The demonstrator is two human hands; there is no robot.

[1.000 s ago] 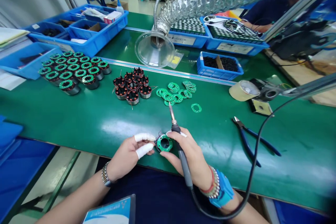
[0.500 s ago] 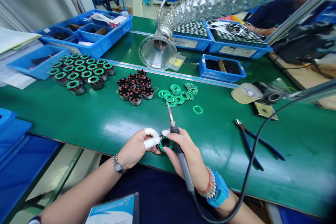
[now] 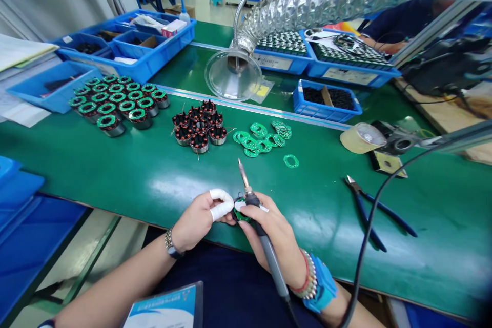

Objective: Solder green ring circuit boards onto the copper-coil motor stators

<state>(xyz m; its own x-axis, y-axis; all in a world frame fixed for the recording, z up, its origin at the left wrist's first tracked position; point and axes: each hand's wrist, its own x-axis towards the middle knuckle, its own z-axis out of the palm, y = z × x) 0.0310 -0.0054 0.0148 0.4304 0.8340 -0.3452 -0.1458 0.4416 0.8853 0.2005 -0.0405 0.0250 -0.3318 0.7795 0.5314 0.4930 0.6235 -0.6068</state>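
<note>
Green ring board (image 3: 240, 210) sits firmly pinched in the left hand (image 3: 200, 213), its fingers capped with white finger cots (image 3: 221, 202). The right hand (image 3: 274, 230) grips a soldering iron (image 3: 266, 251) like a pen, tip steady and clear at eleven o'clock.

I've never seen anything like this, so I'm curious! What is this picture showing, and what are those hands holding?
This picture comes from a camera worn on a person's head, so you see their own two hands from above. The left hand has white covers on two fingers and holds a small round part with green on it. The right hand holds a soldering iron, a pen-shaped tool with a metal tip, and its fingers also touch the round part. On the green workbench are round metal parts with dark tops and orange wire, a loose green ring, blue-handled cutters and a roll of tape. Behind them hangs a clear dome on a silvery hose.
</note>
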